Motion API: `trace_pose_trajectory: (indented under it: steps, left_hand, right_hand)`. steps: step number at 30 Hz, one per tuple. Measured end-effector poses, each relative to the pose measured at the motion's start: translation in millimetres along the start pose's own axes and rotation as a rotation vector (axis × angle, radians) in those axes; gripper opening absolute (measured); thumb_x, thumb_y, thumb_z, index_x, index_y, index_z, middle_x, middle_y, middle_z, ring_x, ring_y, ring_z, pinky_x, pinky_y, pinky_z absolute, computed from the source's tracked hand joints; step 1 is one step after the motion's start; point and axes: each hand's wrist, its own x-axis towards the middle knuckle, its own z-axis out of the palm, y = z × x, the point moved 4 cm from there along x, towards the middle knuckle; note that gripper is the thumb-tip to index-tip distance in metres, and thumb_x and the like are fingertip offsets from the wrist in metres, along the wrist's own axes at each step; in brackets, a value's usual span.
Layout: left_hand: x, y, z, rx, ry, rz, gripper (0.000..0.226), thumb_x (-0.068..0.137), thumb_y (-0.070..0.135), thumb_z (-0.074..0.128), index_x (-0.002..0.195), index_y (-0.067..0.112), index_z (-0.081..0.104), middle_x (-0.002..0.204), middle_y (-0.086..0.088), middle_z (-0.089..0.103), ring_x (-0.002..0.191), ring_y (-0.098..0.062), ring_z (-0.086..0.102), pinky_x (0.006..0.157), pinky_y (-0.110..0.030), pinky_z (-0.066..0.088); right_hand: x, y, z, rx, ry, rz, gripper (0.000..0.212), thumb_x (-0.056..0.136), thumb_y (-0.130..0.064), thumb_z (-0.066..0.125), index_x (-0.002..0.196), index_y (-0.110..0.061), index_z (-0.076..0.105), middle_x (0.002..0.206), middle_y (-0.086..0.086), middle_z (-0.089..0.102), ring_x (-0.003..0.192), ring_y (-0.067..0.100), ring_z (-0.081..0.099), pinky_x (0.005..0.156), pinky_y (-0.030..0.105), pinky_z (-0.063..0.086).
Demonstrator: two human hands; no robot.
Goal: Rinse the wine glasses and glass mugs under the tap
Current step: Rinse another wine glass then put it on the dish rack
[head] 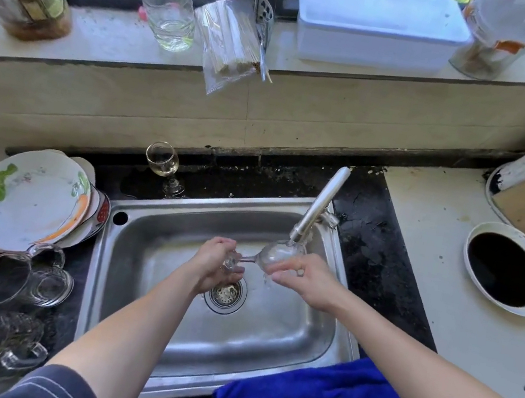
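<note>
Over the sink (145, 311), the left hand (214, 269) grips the foot and the right hand (306, 281) cups the bowl of a wine glass (274, 253) lying sideways under the tap (317, 204), apparently mid-rinse; next probably comes setting it down and fetching the other wine glass (161, 159) on the tabletop behind.

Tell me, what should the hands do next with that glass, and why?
Probably turn the wine glass a bit so its mouth faces the tap. It lies sideways right under the spout, the left hand holding its base and the right hand its bowl, so water likely only reaches the outside.
</note>
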Motion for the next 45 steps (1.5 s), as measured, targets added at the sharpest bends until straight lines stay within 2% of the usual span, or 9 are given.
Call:
trace_pose_trajectory:
  steps: [8,12,18,22,26,33,35,40,45]
  left_hand:
    - [-7,-11,-5,-0.027,-0.028,-0.068,0.008,0.1,0.006,0.038,0.099,0.013,0.04,0.09,-0.021,0.056,0.058,-0.029,0.06,0.053,-0.033,0.044]
    - [-15,2,2,0.127,0.089,0.16,0.014,0.093,0.002,0.045,0.087,0.014,0.043,0.077,-0.009,0.048,0.058,-0.02,0.048,0.048,-0.026,0.033]
    - [-54,37,24,0.649,0.177,0.64,0.009,0.087,0.01,0.048,0.084,0.014,0.041,0.076,0.0,0.044,0.067,-0.015,0.037,0.059,-0.032,0.031]
    - [-67,47,18,0.691,0.172,0.685,0.009,0.087,0.01,0.043,0.082,0.016,0.038,0.075,0.001,0.044,0.069,-0.017,0.037,0.061,-0.034,0.03]
    - [-63,44,6,0.659,0.111,0.638,0.011,0.088,0.01,0.039,0.079,0.017,0.038,0.073,0.002,0.042,0.066,-0.017,0.035,0.062,-0.034,0.032]
    - [-41,22,8,0.291,0.181,0.296,0.017,0.089,0.007,0.033,0.075,0.016,0.035,0.069,-0.003,0.035,0.055,-0.016,0.031,0.047,-0.025,0.027]
    - [-45,27,8,0.451,0.186,0.411,0.013,0.089,0.01,0.036,0.077,0.017,0.038,0.073,-0.001,0.04,0.063,-0.018,0.037,0.051,-0.031,0.034]
    - [-49,36,-4,0.541,0.132,0.609,0.015,0.087,0.011,0.037,0.074,0.018,0.039,0.074,0.001,0.041,0.066,-0.016,0.034,0.057,-0.031,0.032]
    - [-38,12,0,-0.125,0.212,0.119,0.022,0.083,-0.002,0.03,0.067,0.012,0.033,0.061,-0.004,0.029,0.048,-0.011,0.022,0.039,-0.012,0.019]
  right_hand:
    - [1,-2,2,0.033,-0.046,0.038,0.01,0.084,-0.028,0.072,0.093,-0.031,0.072,0.122,-0.011,0.063,0.118,0.01,0.052,0.105,0.036,0.037]
    - [13,9,3,0.486,0.286,0.29,0.022,0.095,-0.035,0.057,0.093,-0.013,0.062,0.11,0.018,0.063,0.089,0.019,0.057,0.075,0.033,0.053]
    - [32,21,12,0.553,0.529,0.309,0.049,0.089,-0.048,0.056,0.129,-0.022,0.042,0.122,0.004,0.054,0.089,0.023,0.063,0.058,0.033,0.055]
    - [36,5,5,0.204,0.53,0.105,0.038,0.074,-0.064,0.063,0.095,-0.033,0.053,0.107,-0.003,0.061,0.095,0.016,0.061,0.081,0.038,0.05]
    - [50,12,-7,0.405,0.354,0.22,0.024,0.084,-0.044,0.067,0.072,-0.023,0.063,0.077,-0.001,0.066,0.073,0.021,0.06,0.064,0.038,0.048]
    - [47,-14,5,-0.726,0.462,-0.264,0.057,0.09,-0.06,0.021,0.086,-0.025,0.066,0.081,-0.003,0.062,0.08,0.024,0.059,0.066,0.037,0.049]
    - [54,-12,3,-0.778,0.288,-0.16,0.067,0.091,-0.066,0.01,0.092,-0.027,0.065,0.09,-0.003,0.064,0.089,0.025,0.06,0.071,0.034,0.047]
    - [53,-19,-10,0.23,-0.162,0.298,0.02,0.091,-0.041,0.06,0.09,-0.023,0.068,0.092,0.007,0.072,0.07,0.018,0.067,0.06,0.028,0.052]
    - [44,-17,-1,0.943,0.172,0.223,0.02,0.094,-0.024,0.06,0.111,-0.013,0.061,0.113,0.011,0.062,0.088,0.027,0.067,0.084,0.048,0.056]
